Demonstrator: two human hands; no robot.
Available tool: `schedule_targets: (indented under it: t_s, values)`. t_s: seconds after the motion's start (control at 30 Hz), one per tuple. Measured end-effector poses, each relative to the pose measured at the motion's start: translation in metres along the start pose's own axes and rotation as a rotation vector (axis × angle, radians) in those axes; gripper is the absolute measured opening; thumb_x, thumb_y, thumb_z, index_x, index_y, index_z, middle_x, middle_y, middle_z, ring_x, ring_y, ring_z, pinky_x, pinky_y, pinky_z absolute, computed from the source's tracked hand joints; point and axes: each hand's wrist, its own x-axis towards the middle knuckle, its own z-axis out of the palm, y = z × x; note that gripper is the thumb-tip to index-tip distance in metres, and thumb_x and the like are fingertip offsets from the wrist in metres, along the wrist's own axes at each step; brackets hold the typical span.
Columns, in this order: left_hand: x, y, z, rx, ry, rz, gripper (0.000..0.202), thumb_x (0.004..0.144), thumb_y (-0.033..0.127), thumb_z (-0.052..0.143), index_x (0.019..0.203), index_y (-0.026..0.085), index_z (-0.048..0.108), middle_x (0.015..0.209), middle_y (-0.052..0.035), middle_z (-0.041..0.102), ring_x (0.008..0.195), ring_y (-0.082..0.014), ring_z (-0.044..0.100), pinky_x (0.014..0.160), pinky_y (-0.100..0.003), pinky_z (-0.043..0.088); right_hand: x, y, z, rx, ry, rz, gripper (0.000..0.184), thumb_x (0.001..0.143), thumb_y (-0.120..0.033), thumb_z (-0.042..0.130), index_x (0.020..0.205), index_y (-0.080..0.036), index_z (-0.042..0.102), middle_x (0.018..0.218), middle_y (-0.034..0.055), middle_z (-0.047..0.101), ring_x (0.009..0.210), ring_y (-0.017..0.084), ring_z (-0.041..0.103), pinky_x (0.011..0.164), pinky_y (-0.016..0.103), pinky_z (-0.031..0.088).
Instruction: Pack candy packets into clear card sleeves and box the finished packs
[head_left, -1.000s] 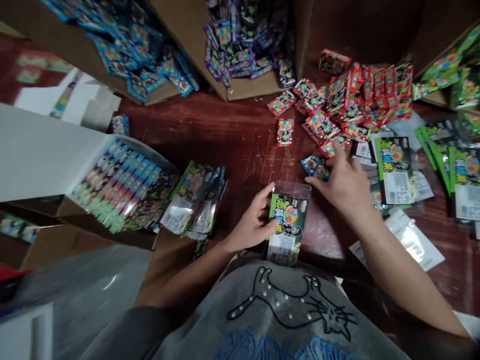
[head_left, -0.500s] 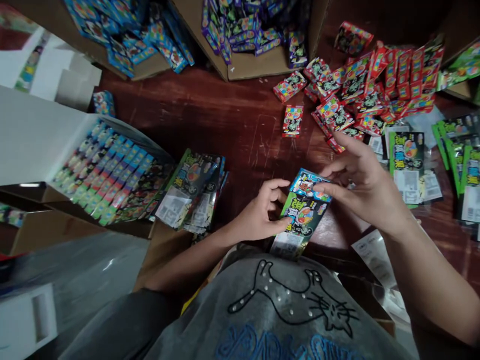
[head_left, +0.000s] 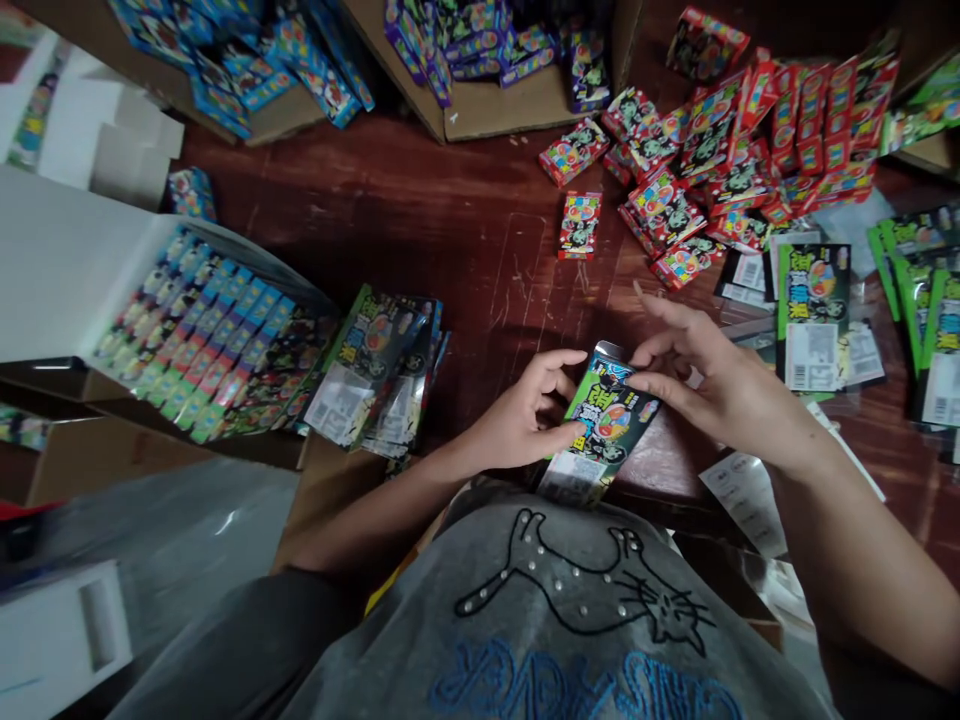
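My left hand grips the left edge of a clear plastic bag with a green printed card, held tilted over the near edge of the dark red table. My right hand pinches a small blue candy packet at the bag's open top; most of the packet sits inside the bag. Both hands touch the bag.
A pile of red candy packets lies at the back right, one loose red packet nearer. Cardboard boxes hold blue packets and purple packets. Filled green bags and a white display box sit left. Empty green bags lie right.
My right hand picked a blue packet off the table, carried it to the bag's mouth and has pushed it mostly inside. My left hand stayed on the bag.
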Motion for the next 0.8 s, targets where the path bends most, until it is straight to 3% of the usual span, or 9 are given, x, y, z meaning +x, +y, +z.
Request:
schedule_targets:
  t_s: [0.17,0.33,0.43,0.53,0.63,0.73,0.8]
  values:
    - [0.002,0.000,0.002,-0.004,-0.010,-0.006,0.076,0.089,0.022,0.074,0.153,0.030,0.035,0.107,-0.0033,0.060,0.093,-0.0176,0.067,0.066,-0.023,0.056,0.000,0.002,-0.003,0.034,0.037,-0.017,0.078,0.100,-0.045,0.069,0.167,-0.029,0.031,0.106,0.0046,0.072,0.085,0.019,0.072,0.076,0.036,0.063]
    - [0.000,0.003,0.001,-0.006,-0.002,-0.012,0.075,0.088,0.020,0.074,0.153,0.028,0.037,0.110,-0.0042,0.062,0.092,-0.0171,0.068,0.068,-0.023,0.056,0.000,0.003,-0.002,0.219,0.385,-0.028,0.067,0.098,-0.047,0.071,0.158,-0.041,0.041,0.109,0.0046,0.071,0.097,0.023,0.071,0.087,0.042,0.065]
    - [0.004,0.007,0.003,-0.013,-0.028,-0.052,0.069,0.090,0.023,0.073,0.151,0.026,0.040,0.115,-0.0070,0.065,0.093,-0.0179,0.070,0.067,-0.024,0.056,-0.002,0.001,0.012,0.334,0.492,0.032,0.059,0.099,-0.048,0.069,0.153,-0.045,0.044,0.116,0.0045,0.071,0.103,0.025,0.071,0.086,0.043,0.067]
    - [0.014,0.012,0.011,-0.022,-0.001,-0.054,0.073,0.089,0.035,0.080,0.150,0.023,0.041,0.114,-0.0087,0.070,0.100,-0.0230,0.073,0.074,-0.030,0.060,-0.006,-0.004,0.032,0.454,0.527,0.078,0.059,0.097,-0.046,0.072,0.149,-0.045,0.045,0.130,0.0045,0.068,0.102,0.024,0.072,0.074,0.039,0.068]
    - [0.024,0.016,0.021,0.048,0.108,0.021,0.079,0.090,0.044,0.082,0.154,0.024,0.040,0.118,-0.0101,0.074,0.104,-0.0261,0.074,0.084,-0.038,0.063,-0.012,-0.012,0.043,0.493,0.543,0.046,0.062,0.093,-0.043,0.078,0.146,-0.043,0.047,0.140,0.0050,0.063,0.106,0.023,0.073,0.072,0.034,0.067]
    - [0.030,0.019,0.028,0.193,0.163,0.140,0.062,0.101,0.046,0.068,0.155,0.026,0.043,0.131,-0.0109,0.072,0.110,-0.0254,0.074,0.092,-0.040,0.063,-0.020,-0.016,0.037,0.434,0.500,-0.015,0.066,0.091,-0.039,0.080,0.148,-0.041,0.047,0.138,0.0053,0.064,0.107,0.023,0.073,0.077,0.035,0.067]
    - [0.031,0.021,0.030,0.307,0.176,0.202,0.045,0.105,0.042,0.060,0.146,0.025,0.052,0.132,-0.0098,0.072,0.112,-0.0240,0.074,0.094,-0.039,0.062,-0.024,-0.018,0.024,0.339,0.410,-0.023,0.073,0.093,-0.035,0.078,0.156,-0.042,0.041,0.132,0.0057,0.067,0.104,0.024,0.073,0.079,0.037,0.067]
